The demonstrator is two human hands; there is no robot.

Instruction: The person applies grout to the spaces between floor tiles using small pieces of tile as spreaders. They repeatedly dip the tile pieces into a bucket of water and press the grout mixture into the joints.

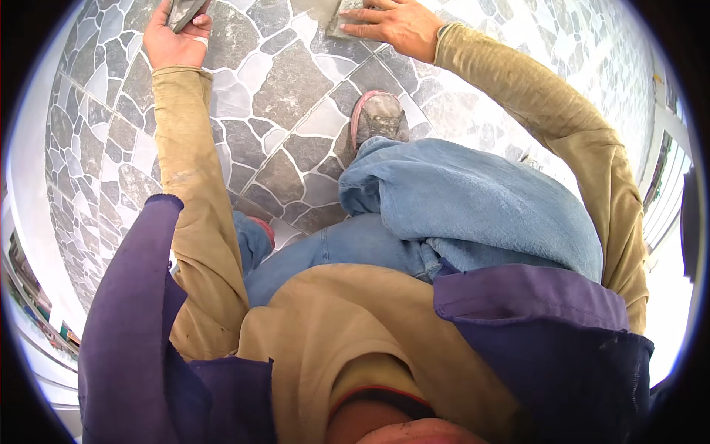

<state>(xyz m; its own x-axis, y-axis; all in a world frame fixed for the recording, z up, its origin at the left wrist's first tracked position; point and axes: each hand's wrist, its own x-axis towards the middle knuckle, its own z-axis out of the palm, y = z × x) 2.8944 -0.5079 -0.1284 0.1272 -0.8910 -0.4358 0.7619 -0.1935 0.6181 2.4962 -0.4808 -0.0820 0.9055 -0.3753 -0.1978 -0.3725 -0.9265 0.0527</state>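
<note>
Near the top edge, my left hand (176,46) is closed round a grey, hard-edged piece (182,13), its palm turned up. The top of that piece is cut off by the picture's edge, so its kind cannot be made out. My right hand (403,28) lies palm down farther right, fingers stretched out and a little apart. Its fingertips rest on a flat grey, square-edged piece (344,28) on the floor, partly covered by the fingers. Both hands are apart from each other, over a floor of grey stone-patterned tiles (290,81) with white lines.
One shoe (381,117) with a pink edge stands on the tiles between my arms, below a bent knee in blue jeans (473,192). The other foot (262,231) is partly hidden by my leg. A pale wall or kerb (37,148) curves along the left.
</note>
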